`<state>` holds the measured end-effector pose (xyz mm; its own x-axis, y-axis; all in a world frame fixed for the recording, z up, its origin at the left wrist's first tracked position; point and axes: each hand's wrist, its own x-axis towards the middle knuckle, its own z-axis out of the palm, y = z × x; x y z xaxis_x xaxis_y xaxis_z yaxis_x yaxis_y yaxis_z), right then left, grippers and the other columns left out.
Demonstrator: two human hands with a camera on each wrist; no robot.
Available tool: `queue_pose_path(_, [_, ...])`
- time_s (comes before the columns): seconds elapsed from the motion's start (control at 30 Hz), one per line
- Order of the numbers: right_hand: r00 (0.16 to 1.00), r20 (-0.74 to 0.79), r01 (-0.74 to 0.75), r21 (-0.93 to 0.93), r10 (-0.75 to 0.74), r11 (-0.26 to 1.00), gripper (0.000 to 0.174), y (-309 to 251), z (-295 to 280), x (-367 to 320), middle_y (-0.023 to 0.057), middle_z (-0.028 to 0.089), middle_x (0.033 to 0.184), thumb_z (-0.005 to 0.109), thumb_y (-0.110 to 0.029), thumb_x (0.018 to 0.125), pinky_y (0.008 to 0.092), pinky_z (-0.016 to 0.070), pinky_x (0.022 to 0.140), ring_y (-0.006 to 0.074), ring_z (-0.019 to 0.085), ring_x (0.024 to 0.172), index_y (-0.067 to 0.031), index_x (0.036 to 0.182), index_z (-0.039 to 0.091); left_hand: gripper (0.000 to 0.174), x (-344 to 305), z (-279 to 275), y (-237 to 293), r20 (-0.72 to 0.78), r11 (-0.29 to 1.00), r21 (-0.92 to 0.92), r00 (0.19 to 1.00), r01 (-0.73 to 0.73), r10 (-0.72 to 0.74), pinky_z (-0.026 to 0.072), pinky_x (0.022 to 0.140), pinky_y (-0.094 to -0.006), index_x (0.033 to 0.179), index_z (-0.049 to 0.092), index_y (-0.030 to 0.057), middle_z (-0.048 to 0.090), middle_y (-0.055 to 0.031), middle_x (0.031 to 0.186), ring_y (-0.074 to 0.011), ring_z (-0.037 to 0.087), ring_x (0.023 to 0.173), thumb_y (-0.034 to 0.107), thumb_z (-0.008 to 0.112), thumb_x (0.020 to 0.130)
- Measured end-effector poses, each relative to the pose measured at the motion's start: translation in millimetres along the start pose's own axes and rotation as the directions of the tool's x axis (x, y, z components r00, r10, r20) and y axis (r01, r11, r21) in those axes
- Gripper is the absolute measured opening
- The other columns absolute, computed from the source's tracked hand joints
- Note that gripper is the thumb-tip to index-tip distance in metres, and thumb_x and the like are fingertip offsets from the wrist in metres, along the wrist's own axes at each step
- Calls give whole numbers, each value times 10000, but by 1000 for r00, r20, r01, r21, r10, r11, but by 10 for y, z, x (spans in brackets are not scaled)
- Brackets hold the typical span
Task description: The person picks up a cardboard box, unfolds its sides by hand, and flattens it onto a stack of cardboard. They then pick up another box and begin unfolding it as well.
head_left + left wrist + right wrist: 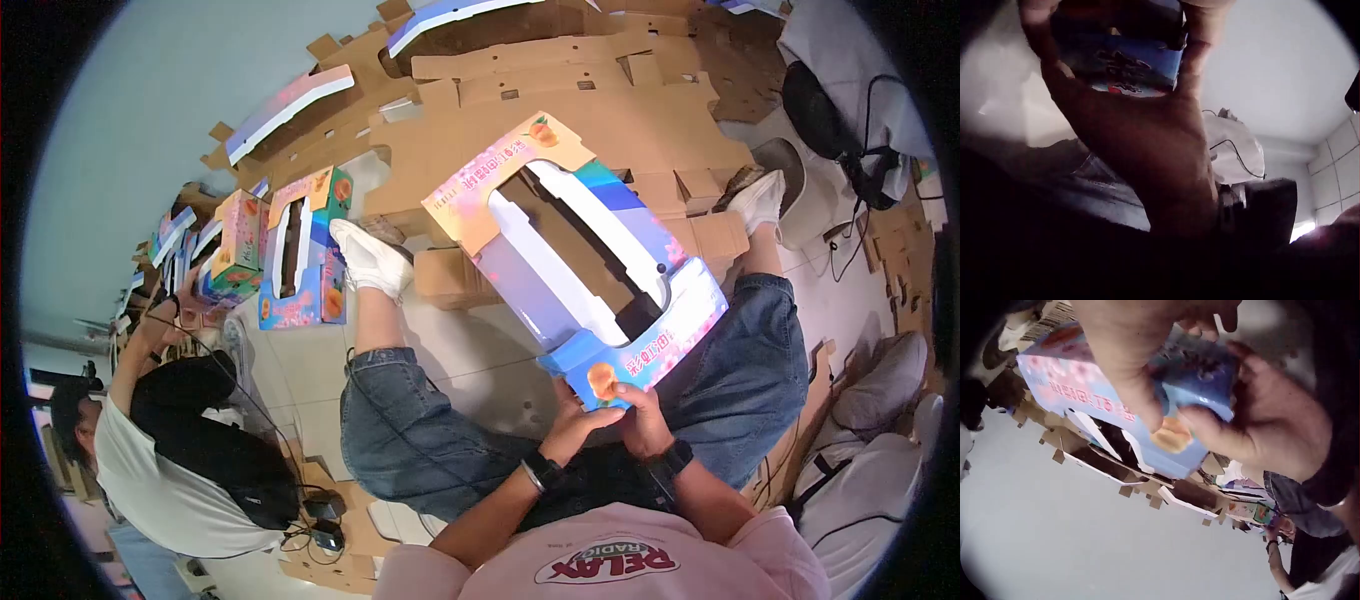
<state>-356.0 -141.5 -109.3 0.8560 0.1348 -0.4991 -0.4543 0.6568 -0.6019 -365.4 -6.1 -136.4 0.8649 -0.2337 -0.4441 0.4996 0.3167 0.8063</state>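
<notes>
A printed cardboard fruit box (650,345) with pink blossoms, peaches and a large opening in its top lies tilted between the person's legs. At its near corner, the left hand (572,428) grips the blue end, thumb on the peach print. The right hand (646,424) holds the same corner from the other side, its thumb pressing the top beside the peach. In the right wrist view both thumbs lie close together on the box (1097,394). The left wrist view is dark; there the left hand (1147,137) spans the blue end panel (1129,69).
Flattened brown cardboard (570,110) covers the floor ahead. Two finished-looking printed boxes (335,275) stand to the left, near another person (180,460) handling a box. White shoes (370,260) flank the work. Cables and a black adapter (325,535) lie at lower left.
</notes>
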Motion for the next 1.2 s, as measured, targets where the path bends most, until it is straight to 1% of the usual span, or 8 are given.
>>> queue_pose_path(0.17, [996,-65,49,-62,-53,997,526,-195,-252,100,106,647,1024,687,-153,704,342,485,875,220,631,938,43,1169,537,1359,-98,-475,222,-60,979,203,997,-25,38,245,1098,-511,1483,-236,179,183,-193,1498,-306,251,1378,137,844,661])
queue_pose_path(0.27, [996,-76,35,-225,-53,974,486,-504,-540,33,113,668,905,663,-131,668,340,510,827,217,652,845,46,1111,568,1061,-78,-1190,507,-469,952,198,831,-233,300,516,861,-390,1538,76,176,317,-121,1436,-260,403,1249,13,738,725])
queue_pose_path(0.37, [997,-60,36,-303,-57,952,526,-869,-615,-53,107,665,898,675,-103,609,341,523,801,224,660,837,39,1104,569,860,-90,-1580,1079,-624,899,259,649,-354,436,311,1064,-334,1508,173,28,412,-118,1398,-230,409,1260,54,674,810])
queue_pose_path(0.47, [1000,-18,-2,-398,-6,917,583,-1316,-560,-113,94,667,929,679,-62,531,320,514,796,207,649,845,40,1097,584,801,-31,-1761,1337,-525,913,267,748,-308,406,312,1076,-346,1498,197,6,428,-122,1397,-216,403,1285,115,655,851])
queue_pose_path(0.53, [999,-11,-41,-402,40,915,596,-1537,-508,-98,90,669,940,678,-56,523,309,509,794,199,644,854,42,1103,585,678,177,-2057,1212,-90,978,-115,982,-175,165,349,1061,-370,1446,311,-14,483,-135,1339,-223,448,1261,149,636,875])
queue_pose_path(0.87, [975,221,123,-538,-2,834,672,-2339,-569,442,109,673,977,687,-114,524,267,520,764,183,655,845,50,1165,571,470,28,-2219,618,-110,960,-280,993,16,-49,429,992,-469,1282,452,-17,562,-124,1169,-288,553,1106,76,591,843])
queue_pose_path(1.1, [909,-291,210,-300,-299,931,492,-1464,-1014,1316,97,665,1015,688,-281,831,299,517,793,177,657,840,46,1175,557,412,26,-1644,359,-409,952,-305,903,0,-131,470,949,-450,1212,511,22,617,-143,1083,-314,603,1021,175,616,844])
queue_pose_path(1.2, [934,-142,291,-227,-327,929,587,-1354,-934,1147,83,621,1123,703,-308,820,303,464,893,166,610,994,24,1260,503,373,9,-1557,459,-402,961,-274,911,-23,-93,497,886,-429,1180,521,43,623,-118,1044,-287,616,965,237,594,870])
